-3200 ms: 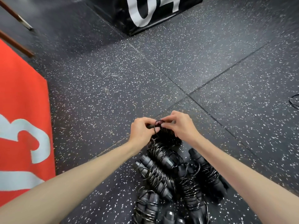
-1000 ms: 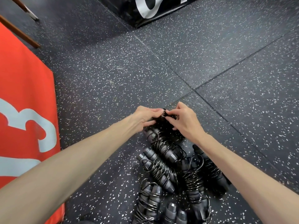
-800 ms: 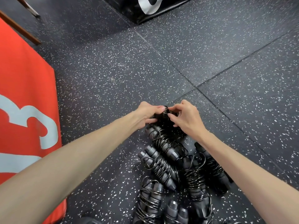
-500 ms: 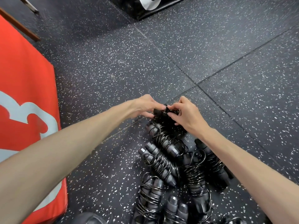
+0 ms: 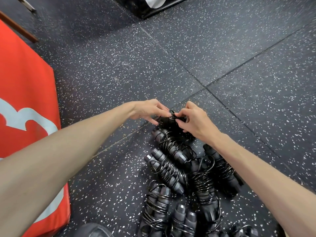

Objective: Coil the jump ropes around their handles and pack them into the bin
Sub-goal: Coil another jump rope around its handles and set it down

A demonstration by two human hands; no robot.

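Both hands meet over a black jump rope bundle [image 5: 171, 124] at the far end of a pile on the floor. My left hand [image 5: 150, 111] pinches a small loop of its black cord from the left. My right hand [image 5: 193, 119] pinches the same cord from the right, fingers curled over the bundle's top. Much of this bundle is hidden under my right hand. Nearer to me lie several coiled jump ropes [image 5: 172, 170] with grey handles and black cord wound round them. No bin is in view.
The speckled black rubber floor [image 5: 239, 74] has tile seams crossing just beyond my hands. A red padded box [image 5: 24, 103] with a white numeral stands at the left. A black box [image 5: 150, 6] sits at the top. A dark shoe tip [image 5: 92, 230] shows at the bottom.
Both hands have kept pinching the cord on the same bundle, reaching a little farther from me. The view has tipped downward, so more of the coiled pile shows at the bottom.
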